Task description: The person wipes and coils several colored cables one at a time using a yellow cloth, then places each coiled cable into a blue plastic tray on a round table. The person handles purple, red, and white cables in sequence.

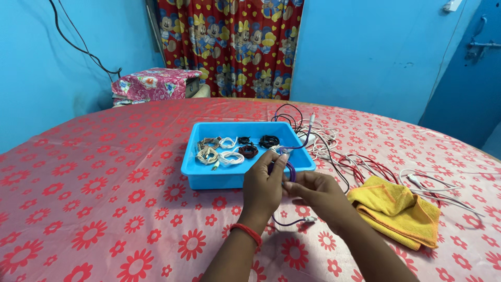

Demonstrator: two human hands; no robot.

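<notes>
- Both forearms rise from the bottom edge toward the centre of the frame, where the hands meet just below the tray (209, 177).
- The left hand (263, 185) shows its back to the camera, wrist straight, a red bangle (247, 233) round the wrist. Its fingers (279, 162) point up and curl closed on a purple cable (290, 169).
- The right hand (318, 193) sits just right of the left, touching it at the fingertips. Its fingers are pinched on the same cable, thumb side turned toward the left hand.
- The cable is wound in a small loop between the two hands, in front of the tray's near right corner. One end runs up over the tray's right rim; the other hangs below the hands and ends in a plug (309, 220) lying on the bench (104, 209).
- The tray is blue and shallow, at centre frame, holding several small coiled cables in white, tan, black and dark red.
- A tangle of loose cables (334, 151) in white, black and red spreads right of the tray.
- A yellow cloth (399, 209) lies folded at lower right, near the right forearm.
- The bench is covered by a pink cloth with red flowers.
</notes>
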